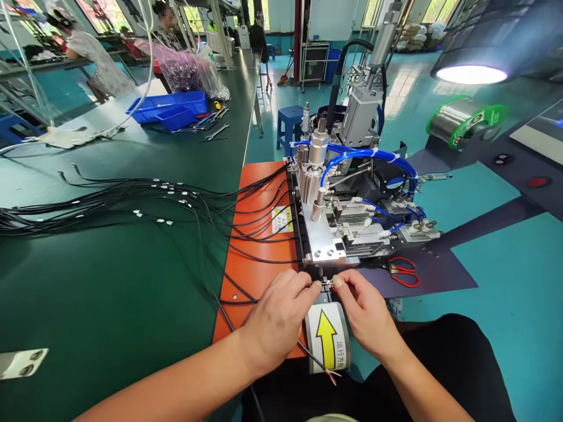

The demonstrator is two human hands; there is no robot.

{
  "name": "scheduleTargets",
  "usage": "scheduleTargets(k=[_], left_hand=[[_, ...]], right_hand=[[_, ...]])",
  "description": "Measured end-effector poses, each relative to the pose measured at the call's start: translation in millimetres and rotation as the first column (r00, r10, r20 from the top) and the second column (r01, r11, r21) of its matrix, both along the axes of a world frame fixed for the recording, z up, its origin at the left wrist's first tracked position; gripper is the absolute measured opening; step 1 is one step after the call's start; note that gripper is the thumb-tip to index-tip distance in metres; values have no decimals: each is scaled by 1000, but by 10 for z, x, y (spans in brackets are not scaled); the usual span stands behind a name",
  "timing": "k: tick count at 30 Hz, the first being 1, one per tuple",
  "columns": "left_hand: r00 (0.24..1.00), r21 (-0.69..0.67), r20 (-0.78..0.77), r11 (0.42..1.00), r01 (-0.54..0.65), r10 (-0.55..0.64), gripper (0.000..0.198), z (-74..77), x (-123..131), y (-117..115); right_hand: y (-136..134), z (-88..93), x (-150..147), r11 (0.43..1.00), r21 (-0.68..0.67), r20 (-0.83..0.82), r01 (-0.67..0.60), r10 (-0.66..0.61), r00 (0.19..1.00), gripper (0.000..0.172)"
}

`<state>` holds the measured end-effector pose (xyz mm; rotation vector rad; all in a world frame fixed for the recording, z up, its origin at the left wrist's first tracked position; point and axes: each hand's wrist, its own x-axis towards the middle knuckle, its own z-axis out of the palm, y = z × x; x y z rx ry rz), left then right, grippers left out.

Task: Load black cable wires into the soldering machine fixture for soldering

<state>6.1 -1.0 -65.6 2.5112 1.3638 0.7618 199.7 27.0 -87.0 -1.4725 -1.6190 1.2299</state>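
Note:
My left hand (pixel 284 310) reaches over the orange plate (pixel 250 220) at the machine's near edge, its thumb and fingers pinched together; what lies in the pinch is mostly hidden. Opposite it, my right hand (pixel 367 313) pinches thin coloured wires (pixel 331 285), with red and white showing. Both sets of fingertips are close together just above a drum marked with a yellow arrow (pixel 326 339). A black cable (pixel 313 354) with splayed, stripped wire ends passes under my left hand and across the drum. The machine (pixel 325 231), with metal cylinders and blue air hoses, stands directly beyond my fingers.
A bundle of black cables (pixel 92 202) with white tags runs across the green bench into the machine. Red-handled scissors (pixel 403 272) lie right of it. A solder spool (pixel 465 119) and a lit lamp (pixel 472 74) are at right. Blue bins (pixel 169 108) and wrenches (pixel 217 132) sit further back.

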Motion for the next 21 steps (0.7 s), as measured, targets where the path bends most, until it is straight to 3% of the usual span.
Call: scheduleTargets(k=[5, 11, 16, 21], left_hand=[[1000, -19, -2, 1000, -2, 2, 29, 20, 1, -7], [999, -9, -17, 999, -32, 32, 28, 10, 10, -21], [993, -24, -105, 998, -54, 51, 30, 41, 3, -53], [995, -20, -74, 998, -65, 63, 27, 73, -3, -62]], right_hand=[[21, 54, 62, 998, -61, -23, -14, 13, 1000, 34], [49, 186, 13, 999, 13, 20, -33, 32, 999, 31], [40, 134, -14, 1000, 6, 49, -25, 25, 999, 32], [43, 57, -26, 1000, -6, 29, -25, 25, 999, 33]])
